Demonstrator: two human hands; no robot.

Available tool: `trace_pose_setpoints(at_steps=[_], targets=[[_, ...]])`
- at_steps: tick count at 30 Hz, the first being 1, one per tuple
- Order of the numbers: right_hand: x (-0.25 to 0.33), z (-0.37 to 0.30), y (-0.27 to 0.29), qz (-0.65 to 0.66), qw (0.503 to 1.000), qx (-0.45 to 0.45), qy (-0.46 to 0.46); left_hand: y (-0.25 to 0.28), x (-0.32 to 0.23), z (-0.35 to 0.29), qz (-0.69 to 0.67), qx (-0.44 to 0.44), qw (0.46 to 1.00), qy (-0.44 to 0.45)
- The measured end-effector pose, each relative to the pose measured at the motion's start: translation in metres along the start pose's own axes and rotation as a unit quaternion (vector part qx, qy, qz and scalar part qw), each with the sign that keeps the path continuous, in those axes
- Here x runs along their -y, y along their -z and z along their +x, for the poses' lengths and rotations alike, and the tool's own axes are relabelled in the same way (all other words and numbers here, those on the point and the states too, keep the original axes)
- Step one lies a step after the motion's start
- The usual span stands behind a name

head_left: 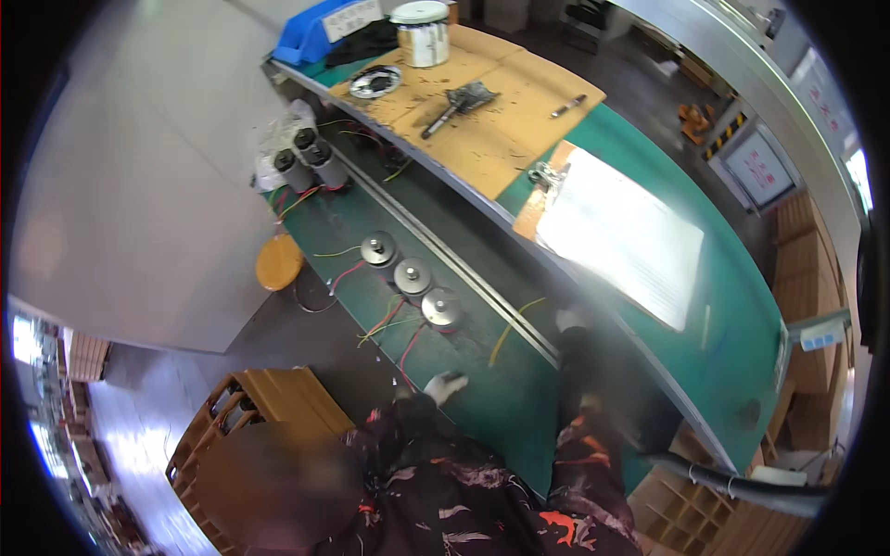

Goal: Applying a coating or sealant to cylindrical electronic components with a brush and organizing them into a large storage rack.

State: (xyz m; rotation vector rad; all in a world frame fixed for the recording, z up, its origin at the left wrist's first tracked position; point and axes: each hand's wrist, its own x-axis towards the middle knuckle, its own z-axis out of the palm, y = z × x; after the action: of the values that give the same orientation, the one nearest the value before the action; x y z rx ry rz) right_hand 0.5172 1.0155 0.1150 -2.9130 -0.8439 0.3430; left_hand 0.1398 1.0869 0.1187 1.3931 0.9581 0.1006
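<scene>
My left hand (pixel 446 386), in a pale glove with darker fingertips, rests at the near edge of the green bench (pixel 491 408), with its fingers stretched out and nothing visible in them. Just beyond it a row of three small electric motors stands upright: the far motor (pixel 378 248), the middle motor (pixel 413 276) and the near motor (pixel 441 308). Each has a silver top, a short shaft and thin coloured wires. My right hand (pixel 571 321) reaches toward the metal rail (pixel 464 267) below the raised shelf. Motion blur hides its fingers and anything in them.
On the raised shelf lie a clipboard with papers (pixel 621 232), stained cardboard (pixel 519 83), a brush (pixel 445 119), a marker (pixel 567 107) and a paint can (pixel 424 37). More motors (pixel 311 165) stand far left. A wooden stool (pixel 279 262) and wooden crate (pixel 278 403) flank the bench.
</scene>
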Motion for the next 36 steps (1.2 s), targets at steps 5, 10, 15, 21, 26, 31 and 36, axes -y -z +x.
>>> trace_pose_setpoints(at_steps=[5, 10, 15, 21, 26, 31, 36], targets=[[0.047, -0.114, 0.06, 0.161, 0.979, -0.101, 0.074, -0.03, -0.048, 0.081, -0.436, 0.192, 0.802, 0.36], [0.074, -0.211, 0.067, 0.209, 0.97, -0.099, 0.078, -0.08, -0.063, 0.085, -0.573, 0.361, 0.676, 0.29], [0.094, -0.269, 0.083, 0.233, 0.967, -0.047, 0.09, -0.056, -0.033, 0.063, -0.437, 0.325, 0.764, 0.346], [0.097, -0.33, 0.086, 0.391, 0.906, -0.037, -0.159, 0.016, -0.043, 0.007, -0.219, 0.408, 0.798, 0.385], [0.155, -0.34, 0.073, 0.731, 0.665, 0.046, -0.145, 0.068, -0.082, -0.018, -0.22, 0.498, 0.822, 0.167], [0.272, -0.338, 0.095, 0.788, 0.612, 0.026, -0.061, 0.156, -0.085, -0.03, -0.162, 0.508, 0.845, -0.044], [0.401, -0.347, 0.099, 0.738, 0.674, 0.023, 0.008, 0.269, -0.08, -0.055, -0.057, 0.237, 0.953, -0.177]])
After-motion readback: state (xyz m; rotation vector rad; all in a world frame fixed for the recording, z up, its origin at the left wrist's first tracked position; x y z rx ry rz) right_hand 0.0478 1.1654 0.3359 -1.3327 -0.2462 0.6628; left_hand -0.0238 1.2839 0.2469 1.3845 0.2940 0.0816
